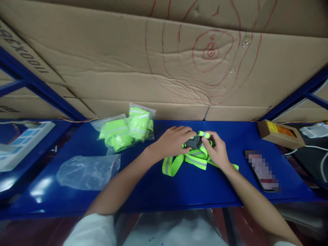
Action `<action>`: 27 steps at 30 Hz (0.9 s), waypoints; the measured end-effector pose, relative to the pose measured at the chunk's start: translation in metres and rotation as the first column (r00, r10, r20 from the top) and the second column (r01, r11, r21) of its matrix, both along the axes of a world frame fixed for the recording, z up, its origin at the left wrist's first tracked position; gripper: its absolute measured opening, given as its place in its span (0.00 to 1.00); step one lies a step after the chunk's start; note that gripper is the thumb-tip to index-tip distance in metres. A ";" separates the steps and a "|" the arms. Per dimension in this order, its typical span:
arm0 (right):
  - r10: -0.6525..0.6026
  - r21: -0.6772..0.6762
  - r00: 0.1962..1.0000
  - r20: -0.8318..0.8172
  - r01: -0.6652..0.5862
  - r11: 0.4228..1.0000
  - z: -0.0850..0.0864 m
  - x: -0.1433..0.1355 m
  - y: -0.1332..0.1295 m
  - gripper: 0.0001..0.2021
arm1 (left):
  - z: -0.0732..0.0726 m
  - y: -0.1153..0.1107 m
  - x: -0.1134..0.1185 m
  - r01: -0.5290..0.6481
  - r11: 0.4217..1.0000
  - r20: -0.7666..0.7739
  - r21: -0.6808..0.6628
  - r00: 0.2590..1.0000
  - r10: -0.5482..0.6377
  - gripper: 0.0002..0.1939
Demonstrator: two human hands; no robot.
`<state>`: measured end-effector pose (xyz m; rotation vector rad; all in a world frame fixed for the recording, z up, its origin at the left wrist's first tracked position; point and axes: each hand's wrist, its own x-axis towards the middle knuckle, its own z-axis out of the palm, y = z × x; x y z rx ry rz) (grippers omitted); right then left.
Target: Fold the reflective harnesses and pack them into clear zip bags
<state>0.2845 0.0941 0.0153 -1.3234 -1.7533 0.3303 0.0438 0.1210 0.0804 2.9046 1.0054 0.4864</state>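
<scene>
A neon-yellow reflective strap (196, 160) with a grey stripe lies in loose loops on the blue table (194, 191). Its black plastic buckle (194, 142) is between my two hands. My left hand (176, 139) closes over the buckle's left side from above, its fingertips partly hidden. On the right, my right hand (217, 148) pinches the strap and the buckle's right end between thumb and fingers. One strap loop hangs below my left hand, and a tail runs out under my right wrist.
Clear bags of folded neon straps (139, 124) lie at the back left, an empty plastic bag (88, 172) in front of them. At right are a phone (262, 171) and a small cardboard box (280, 134). A cardboard wall (115, 68) with red rings stands behind; blue posts flank it.
</scene>
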 end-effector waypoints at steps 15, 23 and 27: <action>-0.073 0.294 0.763 0.643 -0.157 0.943 0.006 0.000 -0.002 0.30 | -0.010 0.005 0.008 0.008 0.996 0.218 -0.084 0.976 0.011 0.13; -0.024 0.296 0.744 0.668 -0.235 0.926 -0.005 0.000 -0.001 0.24 | -0.041 0.023 0.015 0.107 0.918 0.381 -0.381 0.923 0.051 0.12; -0.004 0.285 0.723 0.691 -0.267 0.921 -0.013 0.002 0.005 0.22 | -0.051 0.026 0.014 0.073 0.910 0.324 -0.408 0.943 0.069 0.15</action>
